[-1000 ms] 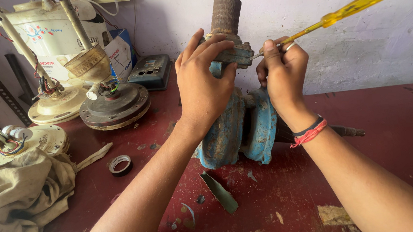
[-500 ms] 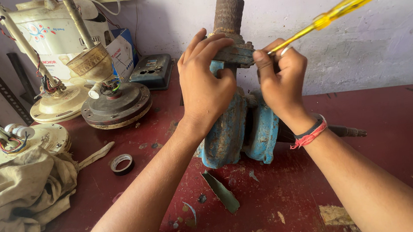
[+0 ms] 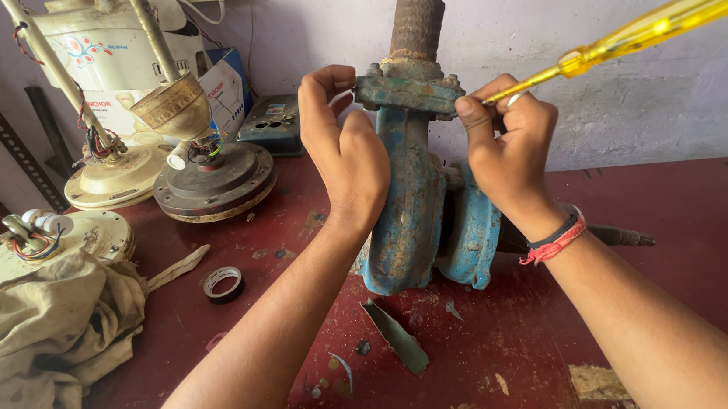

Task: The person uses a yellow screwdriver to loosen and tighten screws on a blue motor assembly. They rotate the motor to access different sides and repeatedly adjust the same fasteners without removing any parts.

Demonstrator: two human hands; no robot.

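At the centre of the frame we steady a worn blue pump [image 3: 409, 218] standing on the red tabletop [image 3: 691, 228]. Our left hand [image 3: 346, 149] curls against its top flange, while our right hand [image 3: 508, 144] pinches a yellow-handled screwdriver [image 3: 656, 25] there. Fan motors [image 3: 212, 178] and a tape roll [image 3: 224, 283] sit at left.

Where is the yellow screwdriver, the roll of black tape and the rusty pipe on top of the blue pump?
Yellow see-through plastic screwdriver [image 3: 664, 22], head view, on its handle.
Small roll of black tape [image 3: 224, 283], head view, on its ring.
Rusty brown metal pipe [image 3: 416, 26], head view, on its threaded side.
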